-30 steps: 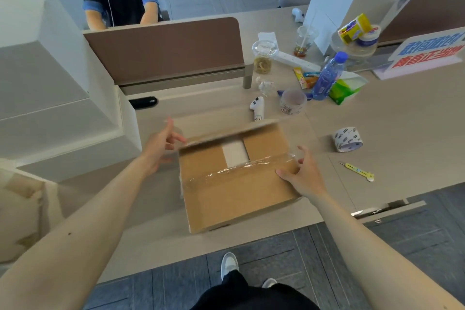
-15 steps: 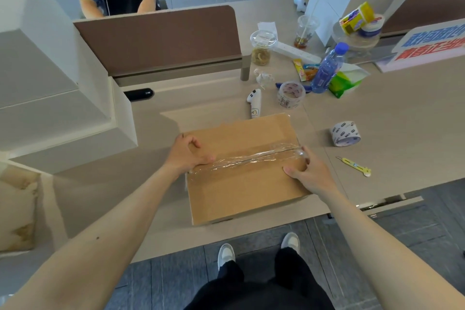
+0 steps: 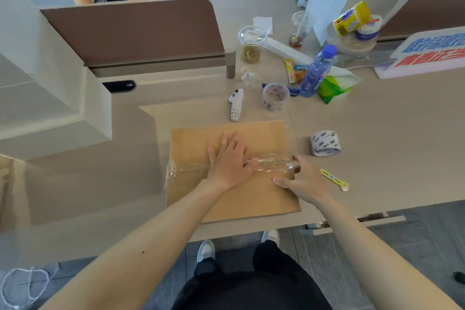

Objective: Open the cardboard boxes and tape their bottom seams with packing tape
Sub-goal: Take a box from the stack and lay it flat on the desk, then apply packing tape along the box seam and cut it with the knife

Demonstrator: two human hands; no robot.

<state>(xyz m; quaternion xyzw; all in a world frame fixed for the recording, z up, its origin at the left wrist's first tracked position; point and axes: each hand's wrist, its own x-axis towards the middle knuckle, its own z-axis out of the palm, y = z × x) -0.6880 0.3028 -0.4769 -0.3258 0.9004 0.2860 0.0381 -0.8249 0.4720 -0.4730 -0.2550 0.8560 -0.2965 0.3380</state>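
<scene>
A brown cardboard box (image 3: 251, 196) stands on the desk near its front edge, flaps closed. A strip of clear packing tape (image 3: 186, 167) runs left to right over the seam and wraps down the left side. My left hand (image 3: 227, 161) lies flat on the middle of the box with fingers spread, pressing the tape. My right hand (image 3: 302, 181) rests at the box's right edge, fingertips on the tape end there. A clear tape roll (image 3: 275, 97) sits behind the box. A white printed tape roll (image 3: 325, 143) lies to the right.
A yellow box cutter (image 3: 334, 179) lies right of my right hand. A white handheld controller (image 3: 236, 104), a blue bottle (image 3: 315, 72), cups and snack packets crowd the desk behind. Large white boxes (image 3: 45, 98) stand at left. A person sits beyond the brown divider (image 3: 136, 30).
The far flap was folded shut. My left hand went from the box's left edge to the middle and now presses flat on the tape. My right hand stayed at the right edge.
</scene>
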